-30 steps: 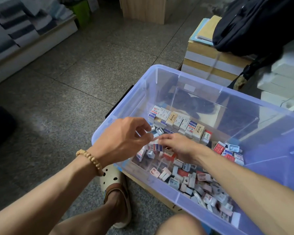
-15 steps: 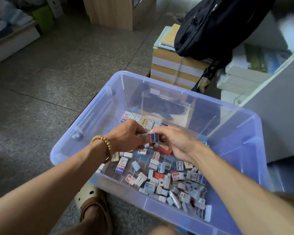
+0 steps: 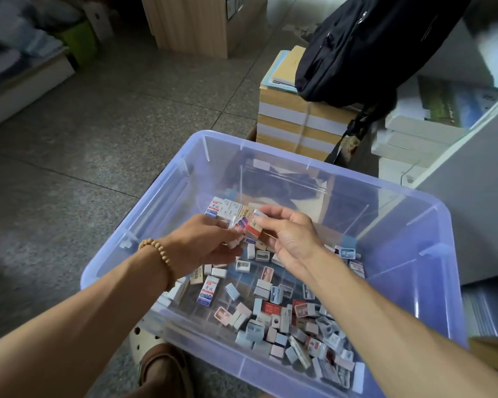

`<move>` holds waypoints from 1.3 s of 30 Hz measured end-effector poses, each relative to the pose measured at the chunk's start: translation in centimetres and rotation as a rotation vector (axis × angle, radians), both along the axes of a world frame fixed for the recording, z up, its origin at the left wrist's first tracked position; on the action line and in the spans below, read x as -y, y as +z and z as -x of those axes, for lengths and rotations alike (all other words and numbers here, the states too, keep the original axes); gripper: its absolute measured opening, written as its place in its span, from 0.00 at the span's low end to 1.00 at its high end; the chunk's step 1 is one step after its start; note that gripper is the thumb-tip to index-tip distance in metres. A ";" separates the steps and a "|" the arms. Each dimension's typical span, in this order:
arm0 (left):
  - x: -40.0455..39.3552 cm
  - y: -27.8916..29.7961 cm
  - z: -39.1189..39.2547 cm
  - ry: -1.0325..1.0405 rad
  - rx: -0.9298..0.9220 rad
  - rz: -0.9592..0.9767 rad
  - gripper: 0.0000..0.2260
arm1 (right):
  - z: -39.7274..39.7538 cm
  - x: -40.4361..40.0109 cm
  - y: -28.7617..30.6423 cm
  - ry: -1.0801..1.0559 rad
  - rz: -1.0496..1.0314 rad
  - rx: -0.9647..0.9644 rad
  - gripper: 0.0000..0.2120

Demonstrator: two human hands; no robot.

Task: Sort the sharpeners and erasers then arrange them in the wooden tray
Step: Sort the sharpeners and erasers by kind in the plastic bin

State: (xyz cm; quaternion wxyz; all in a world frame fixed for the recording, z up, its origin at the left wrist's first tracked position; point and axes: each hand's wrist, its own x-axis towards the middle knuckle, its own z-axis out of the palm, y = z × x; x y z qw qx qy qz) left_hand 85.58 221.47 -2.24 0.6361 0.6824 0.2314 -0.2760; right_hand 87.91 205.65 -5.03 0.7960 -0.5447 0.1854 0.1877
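Frame centre: a red-and-white eraser (image 3: 253,227) is pinched by the right hand (image 3: 291,239) above the clear plastic bin (image 3: 431,282). Several small erasers (image 3: 237,225) are gripped by the left hand (image 3: 204,242). Loose sharpeners and erasers (image 3: 285,314) are scattered over the bin floor, lower centre.

1. The left forearm reached in from the lower left, a beaded bracelet (image 3: 159,255) round its wrist
2. The left hand (image 3: 202,241) was turned knuckles up, its fingers curled and pinching small pieces at the fingertips
3. The right forearm came in from the lower right, crossing towards the left hand
4. The right hand (image 3: 289,235) was palm-side to the camera, thumb and forefinger pinching a red and white eraser (image 3: 253,226)
5. The two hands' fingertips met just beside that pinch, almost touching
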 end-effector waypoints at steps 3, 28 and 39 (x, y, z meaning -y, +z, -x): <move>-0.3 0.2 -0.3 0.123 -0.032 0.103 0.12 | -0.3 -0.8 -0.7 0.048 0.323 0.158 0.06; -4.2 2.1 2.1 -0.044 0.069 -0.286 0.04 | -5.5 -7.2 -5.2 0.514 1.196 0.716 0.15; -4.0 2.1 1.9 -0.086 0.081 -0.309 0.06 | -5.7 -7.8 -5.7 0.493 1.319 0.746 0.11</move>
